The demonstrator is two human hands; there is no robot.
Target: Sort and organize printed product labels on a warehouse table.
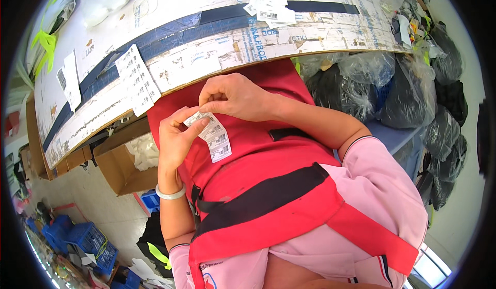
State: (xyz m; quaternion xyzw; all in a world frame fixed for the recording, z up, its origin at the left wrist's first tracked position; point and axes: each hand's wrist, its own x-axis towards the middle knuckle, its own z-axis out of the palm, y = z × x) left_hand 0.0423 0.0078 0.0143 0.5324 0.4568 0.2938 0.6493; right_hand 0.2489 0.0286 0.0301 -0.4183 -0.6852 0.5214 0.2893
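A short strip of white barcode labels hangs over my red apron, pinched at its upper end between the thumb and fingers of my left hand. Just above and to the right, my right hand has its fingers pressed together at the top edge of that strip. Whether a small piece is between the right fingertips is hidden. On the table edge to the left lies a larger sheet of barcode labels, its lower end sticking out over the edge.
The worn cardboard-covered table stands in front of me. A label pile lies at its far side, another label strip at left. Below are an open cardboard box and blue crates; plastic-bagged dark goods stand at right.
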